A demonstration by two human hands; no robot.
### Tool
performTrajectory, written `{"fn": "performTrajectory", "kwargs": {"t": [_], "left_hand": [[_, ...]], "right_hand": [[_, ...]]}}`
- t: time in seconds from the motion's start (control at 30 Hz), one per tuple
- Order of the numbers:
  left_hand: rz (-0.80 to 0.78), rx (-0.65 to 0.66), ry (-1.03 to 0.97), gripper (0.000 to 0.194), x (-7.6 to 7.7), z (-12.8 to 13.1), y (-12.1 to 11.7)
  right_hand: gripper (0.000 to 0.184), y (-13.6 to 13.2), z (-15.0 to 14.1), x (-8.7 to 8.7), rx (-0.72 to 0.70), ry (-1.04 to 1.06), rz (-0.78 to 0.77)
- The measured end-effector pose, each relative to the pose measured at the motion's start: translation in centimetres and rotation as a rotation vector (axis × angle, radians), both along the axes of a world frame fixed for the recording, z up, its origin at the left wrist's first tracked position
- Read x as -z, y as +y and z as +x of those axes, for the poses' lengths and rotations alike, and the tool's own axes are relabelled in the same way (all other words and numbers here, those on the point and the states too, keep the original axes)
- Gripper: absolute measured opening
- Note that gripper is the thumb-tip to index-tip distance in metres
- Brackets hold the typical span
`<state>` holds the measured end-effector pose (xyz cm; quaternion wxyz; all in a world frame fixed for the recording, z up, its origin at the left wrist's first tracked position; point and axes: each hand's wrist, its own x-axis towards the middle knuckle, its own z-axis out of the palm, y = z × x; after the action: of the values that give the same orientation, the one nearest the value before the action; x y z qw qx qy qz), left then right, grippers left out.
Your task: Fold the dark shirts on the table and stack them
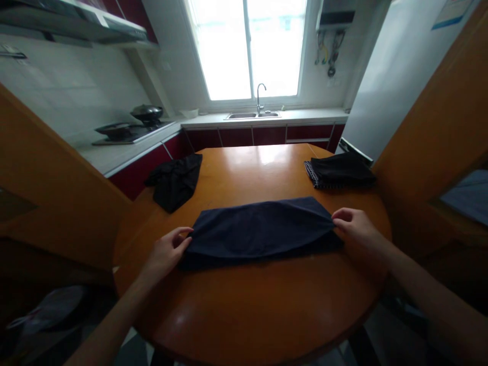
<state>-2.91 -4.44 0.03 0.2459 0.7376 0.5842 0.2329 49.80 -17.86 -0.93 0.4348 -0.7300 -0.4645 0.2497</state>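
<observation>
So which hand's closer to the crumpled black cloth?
Left. The left hand is in front of the crumpled cloth; the right hand is at the right end of the navy cloth.

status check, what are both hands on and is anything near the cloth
Left hand and right hand pinching opposite ends. Navy cloth folded, lying crosswise. Crumpled black cloth beyond, leftward; folded dark stack beyond, rightward.
</observation>
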Motion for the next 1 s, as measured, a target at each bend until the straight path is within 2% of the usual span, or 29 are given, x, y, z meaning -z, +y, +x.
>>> {"fn": "performTrajectory", "kwargs": {"t": [0.13, 0.3, 0.47, 0.57, 0.67, 0.77, 0.87, 0.93, 1.0], "left_hand": [[0.031, 0.004, 0.019, 0.049, -0.1, -0.2, -0.7], [0.011, 0.060, 0.055, 0.051, -0.6, 0.1, -1.1], [-0.113, 0.119, 0.045, 0.059, -0.8, -0.5, -0.5], [-0.166, 0.194, 0.069, 0.063, -0.7, -1.6, 0.1], [-0.056, 0.239, 0.150, 0.060, -0.9, -1.5, 0.8], [0.189, 0.271, 0.165, 0.044, -1.8, 1.8, 1.1], [0.359, 0.481, 0.158, 0.035, -2.3, 7.2, -0.1], [0.386, 0.657, 0.228, 0.044, -1.9, 9.9, -1.7], [0.357, 0.820, 0.323, 0.060, -1.1, 10.7, -3.7]], "right_hand": [[0.017, -1.2, 0.3, -0.1, 0.006, 0.035, -0.018], [0.015, -1.6, -0.1, 1.9, -0.067, -0.028, -0.054], [0.019, -1.4, 0.7, 3.0, -0.161, -0.129, -0.082], [0.015, -1.5, 1.6, 3.0, -0.204, -0.208, -0.134], [0.015, -0.9, 1.3, 2.0, -0.188, -0.371, -0.181], [0.026, 1.2, -1.5, 0.2, -0.163, -0.570, -0.032], [0.031, 3.3, -6.6, -0.8, -0.381, -0.645, 0.188], [0.043, 3.5, -9.9, -0.4, -0.531, -0.714, 0.249], [0.058, 2.4, -12.1, 0.8, -0.649, -0.802, 0.227]]}}
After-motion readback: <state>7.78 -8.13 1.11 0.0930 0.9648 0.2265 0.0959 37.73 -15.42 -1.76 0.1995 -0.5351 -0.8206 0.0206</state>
